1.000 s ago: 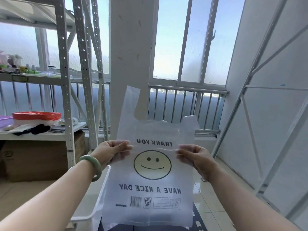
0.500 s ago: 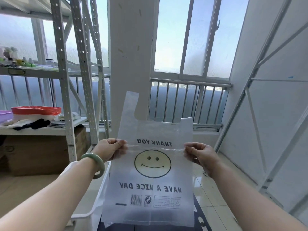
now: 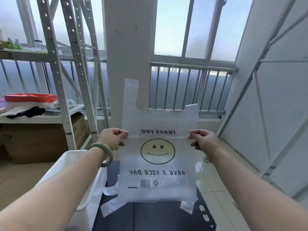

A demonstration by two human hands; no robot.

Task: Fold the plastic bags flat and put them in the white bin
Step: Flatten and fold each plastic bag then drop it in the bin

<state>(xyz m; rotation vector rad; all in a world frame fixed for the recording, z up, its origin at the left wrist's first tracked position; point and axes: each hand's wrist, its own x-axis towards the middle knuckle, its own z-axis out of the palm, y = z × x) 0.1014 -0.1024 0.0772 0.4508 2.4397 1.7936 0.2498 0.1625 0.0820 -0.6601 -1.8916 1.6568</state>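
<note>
Head: L hand (image 3: 112, 138) + R hand (image 3: 204, 141) pinch thin translucent bag (image 3: 157, 170) taut.

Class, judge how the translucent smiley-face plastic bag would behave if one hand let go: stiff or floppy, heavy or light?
Probably floppy: the translucent smiley-face plastic bag hangs limp below the left hand and right hand. Likely light: fingertip pinches hold it up.

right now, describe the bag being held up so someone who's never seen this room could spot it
Find the white pillar between the windows; in front of it, the left hand and right hand pinch a translucent plastic bag by its side edges. Unlike the loose bags lying on the dark mat below, it hangs upright and shows a smiley face with mirrored lettering.
</note>
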